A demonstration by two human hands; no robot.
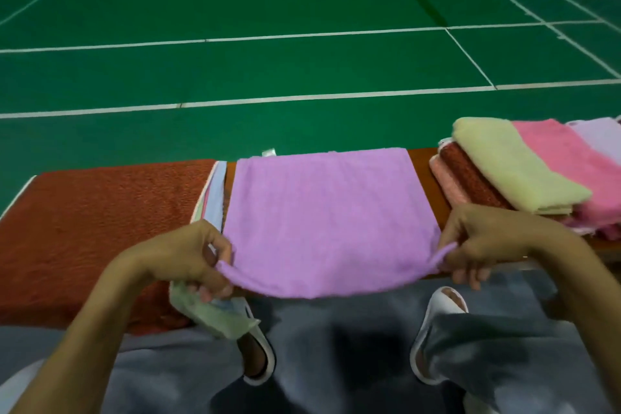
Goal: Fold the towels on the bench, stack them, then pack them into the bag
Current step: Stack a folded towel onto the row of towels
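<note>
The step in hand looks like a fold of the purple towel (329, 218). To do it well, lift both near corners at the same time. Carry them straight up toward 12 o'clock and lay them right on the far corners. Pull the cloth a little tight so it has no bumps, then pat it flat. If one hand goes faster, the edges will not match.

The purple towel lies on the bench (420, 161), between the two hands. The left hand (198, 255) pinches the corner at the towel's 8 o'clock. The right hand (487, 242) pinches the corner at 4 o'clock. The hands are well apart, one at each side. The near edge sags between them, off the bench. A red towel (100, 228) lies at 9 o'clock. A heap of towels (524, 178) sits at 2 o'clock.
</note>
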